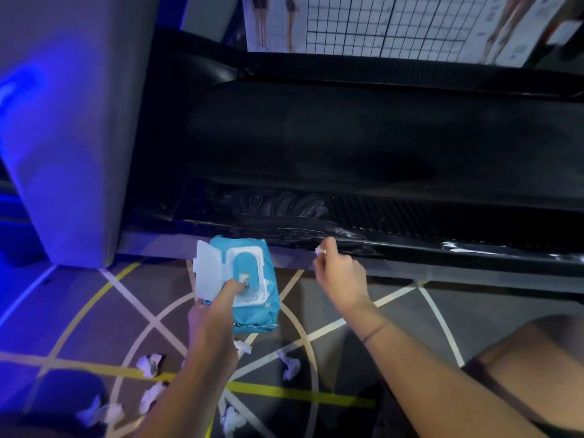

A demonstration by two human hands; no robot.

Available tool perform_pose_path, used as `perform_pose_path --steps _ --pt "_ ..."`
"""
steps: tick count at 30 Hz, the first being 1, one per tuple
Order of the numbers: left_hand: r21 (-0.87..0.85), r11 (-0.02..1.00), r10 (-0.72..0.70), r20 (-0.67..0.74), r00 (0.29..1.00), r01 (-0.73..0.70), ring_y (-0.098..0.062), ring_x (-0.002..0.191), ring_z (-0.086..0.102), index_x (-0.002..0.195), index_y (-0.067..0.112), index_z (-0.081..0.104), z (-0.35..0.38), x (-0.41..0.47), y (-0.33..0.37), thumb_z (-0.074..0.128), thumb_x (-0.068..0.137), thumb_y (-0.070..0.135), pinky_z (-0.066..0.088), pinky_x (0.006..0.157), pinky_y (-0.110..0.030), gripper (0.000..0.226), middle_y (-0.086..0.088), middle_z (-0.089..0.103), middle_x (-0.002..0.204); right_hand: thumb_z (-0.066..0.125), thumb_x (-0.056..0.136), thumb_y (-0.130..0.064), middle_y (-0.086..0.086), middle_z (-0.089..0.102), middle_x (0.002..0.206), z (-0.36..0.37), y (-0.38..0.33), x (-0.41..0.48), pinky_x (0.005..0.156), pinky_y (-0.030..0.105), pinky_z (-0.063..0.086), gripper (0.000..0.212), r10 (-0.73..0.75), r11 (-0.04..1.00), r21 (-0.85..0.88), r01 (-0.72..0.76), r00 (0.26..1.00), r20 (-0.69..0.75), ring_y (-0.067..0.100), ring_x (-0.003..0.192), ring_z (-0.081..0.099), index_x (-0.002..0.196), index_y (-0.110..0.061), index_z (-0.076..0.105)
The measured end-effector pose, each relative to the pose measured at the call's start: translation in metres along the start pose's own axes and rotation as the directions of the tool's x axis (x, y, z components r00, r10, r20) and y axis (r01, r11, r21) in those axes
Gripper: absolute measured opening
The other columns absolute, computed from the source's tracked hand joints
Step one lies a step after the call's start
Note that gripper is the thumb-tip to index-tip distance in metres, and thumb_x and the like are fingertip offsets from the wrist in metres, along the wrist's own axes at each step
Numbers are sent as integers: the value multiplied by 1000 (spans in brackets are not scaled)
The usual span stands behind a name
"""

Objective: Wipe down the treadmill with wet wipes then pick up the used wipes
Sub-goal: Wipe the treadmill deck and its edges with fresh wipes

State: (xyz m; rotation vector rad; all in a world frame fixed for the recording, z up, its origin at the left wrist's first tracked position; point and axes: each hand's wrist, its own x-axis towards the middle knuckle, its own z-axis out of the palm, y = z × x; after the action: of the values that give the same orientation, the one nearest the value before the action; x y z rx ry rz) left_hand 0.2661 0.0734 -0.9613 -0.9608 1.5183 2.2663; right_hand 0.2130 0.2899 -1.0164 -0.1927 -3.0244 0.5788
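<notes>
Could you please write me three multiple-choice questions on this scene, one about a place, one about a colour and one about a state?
1. Where do the crumpled wipes lie?
A) on the treadmill belt
B) on the floor
C) in a bin

2. What colour is the wipes pack?
A) teal
B) red
C) black

3. How is the pack's lid?
A) sealed shut
B) torn off
C) flipped open

Answers:
1 B, they lie scattered on the lined floor around the person's arms.
2 A, the wrapper gripped by the left hand is teal, with a white lid.
3 C, the lid stands swung out to the left of the opening.
</notes>
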Motion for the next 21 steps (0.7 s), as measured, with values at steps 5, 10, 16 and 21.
perform_pose_path --steps 5,10,16,21 --pt "-12 1000 -4 -42 999 3 -29 95 79 130 13 65 -9 3 2 77 90 19 64 77 -42 42 -8 80 110 48 100 -28 12 71 78 -3 4 1 66 45 55 15 94 992 85 -93 996 -9 42 75 68 109 -18 41" --pt "-33 999 15 -78 997 -17 -28 98 79 132 14 65 -13 9 3 78 86 22 62 76 -40 48 -7 80 112 55 96 -25 11 73 80 -15 33 -8 61 36 35 16 234 971 77 -226 964 -125 42 77 68 107 -16 47" --pt "-43 999 4 -84 996 -7 -22 84 80 120 13 68 -8 4 9 76 90 17 60 54 -29 32 -4 82 99 53 95 -25 10 64 74 -33 59 -10 64 41 40 14 421 905 181 -386 874 -243 45 75 65 100 -18 42" --pt "-42 999 22 -105 994 -26 -22 86 80 122 12 68 -9 2 13 78 89 16 60 68 -32 35 -2 82 97 57 97 -21 2 55 68 -35 30 3 57 33 39 13 274 932 302 -199 933 -231 33 62 58 101 -15 46"
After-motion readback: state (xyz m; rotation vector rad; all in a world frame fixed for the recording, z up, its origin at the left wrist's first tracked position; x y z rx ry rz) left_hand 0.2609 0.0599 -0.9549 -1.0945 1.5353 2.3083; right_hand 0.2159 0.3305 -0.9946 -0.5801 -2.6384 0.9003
